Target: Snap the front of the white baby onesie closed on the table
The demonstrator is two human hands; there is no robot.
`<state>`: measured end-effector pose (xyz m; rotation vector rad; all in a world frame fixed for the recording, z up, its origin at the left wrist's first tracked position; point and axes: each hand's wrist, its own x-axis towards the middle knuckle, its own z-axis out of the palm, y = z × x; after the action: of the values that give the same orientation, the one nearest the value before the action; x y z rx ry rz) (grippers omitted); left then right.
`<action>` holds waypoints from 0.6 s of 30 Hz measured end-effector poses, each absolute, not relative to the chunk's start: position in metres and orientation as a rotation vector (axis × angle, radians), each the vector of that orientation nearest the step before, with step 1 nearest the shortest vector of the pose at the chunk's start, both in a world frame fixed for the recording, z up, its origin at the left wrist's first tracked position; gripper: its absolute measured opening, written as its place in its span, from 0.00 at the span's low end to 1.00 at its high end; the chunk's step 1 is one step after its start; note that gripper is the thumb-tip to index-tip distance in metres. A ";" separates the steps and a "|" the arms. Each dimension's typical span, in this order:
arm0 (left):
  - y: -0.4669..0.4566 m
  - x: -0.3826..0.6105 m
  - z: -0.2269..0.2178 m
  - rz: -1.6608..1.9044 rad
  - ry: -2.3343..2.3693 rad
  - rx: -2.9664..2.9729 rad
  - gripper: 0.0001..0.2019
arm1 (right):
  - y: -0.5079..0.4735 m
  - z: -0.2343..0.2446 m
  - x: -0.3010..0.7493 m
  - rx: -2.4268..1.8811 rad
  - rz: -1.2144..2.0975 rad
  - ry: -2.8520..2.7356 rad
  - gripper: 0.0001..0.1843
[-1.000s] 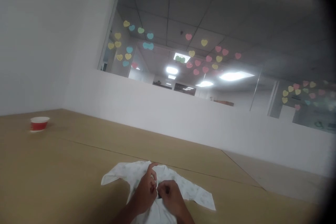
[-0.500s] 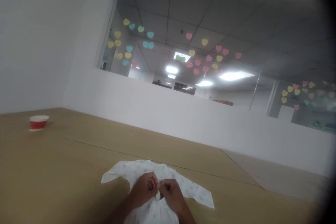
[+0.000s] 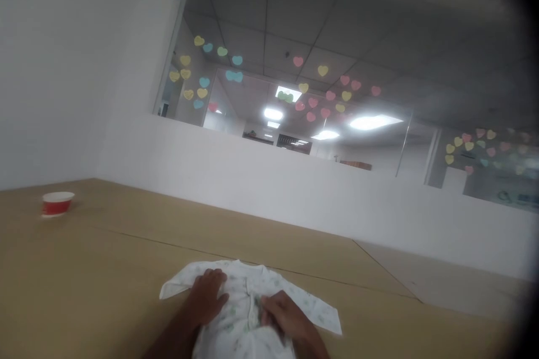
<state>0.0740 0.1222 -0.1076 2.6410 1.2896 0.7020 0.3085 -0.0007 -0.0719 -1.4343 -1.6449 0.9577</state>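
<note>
White baby garment (image 3: 248, 314) with pale green print; red cup (image 3: 56, 203), white rim; tan table (image 3: 105, 269).

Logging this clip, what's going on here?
A person has a small white baby garment spread face up on a tan table. The left hand lies flat on its left chest, the right hand flat on the right side, either side of the front closure. A red cup stands far off left.
</note>
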 end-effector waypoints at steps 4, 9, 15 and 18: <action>0.114 0.076 -0.106 0.493 1.432 2.634 0.25 | -0.020 -0.057 0.308 -1.390 1.424 -1.794 0.25; 0.109 0.082 -0.108 0.485 1.354 2.640 0.30 | 0.000 -0.064 0.308 -1.277 1.053 -1.673 0.22; 0.104 0.098 -0.128 0.597 0.929 2.712 0.27 | 0.031 -0.114 0.345 -1.652 0.001 -1.559 0.30; 0.100 0.094 -0.134 0.582 0.960 2.752 0.28 | 0.030 -0.130 0.366 -2.085 -0.031 -1.584 0.32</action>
<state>0.0940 0.1005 -0.1338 2.7515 0.9605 0.5819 0.3664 0.0297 -0.1300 -2.0852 -1.5842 -0.0313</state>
